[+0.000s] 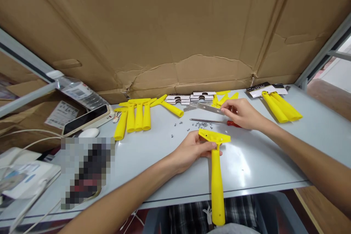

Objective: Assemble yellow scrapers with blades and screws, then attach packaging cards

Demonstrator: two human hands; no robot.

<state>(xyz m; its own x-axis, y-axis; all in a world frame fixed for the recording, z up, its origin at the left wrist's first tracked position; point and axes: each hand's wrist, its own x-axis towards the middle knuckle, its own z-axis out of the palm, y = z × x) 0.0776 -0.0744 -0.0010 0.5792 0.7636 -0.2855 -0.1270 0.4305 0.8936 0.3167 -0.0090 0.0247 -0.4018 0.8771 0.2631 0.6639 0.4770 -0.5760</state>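
My left hand point(193, 148) is closed round the neck of a yellow scraper handle point(216, 181), whose long grip hangs down past the table's front edge. The flat head of the handle faces up. Farther back, my right hand point(240, 113) pinches one end of a thin metal blade point(207, 107), which points left. Under the right hand lies a screwdriver point(210, 120) with a red grip; the fingers partly cover it. Small screws point(203, 125) are scattered between the two hands, beyond the handle's head.
Several yellow handles point(139, 117) lie at the back left. Stacked white cards point(203, 95) and yellow pieces sit behind the blade. Packaged yellow scrapers point(282, 108) lie at right. A phone point(86, 120), a plastic bottle point(79, 89) and cables crowd the left. Cardboard point(175, 25) walls the back.
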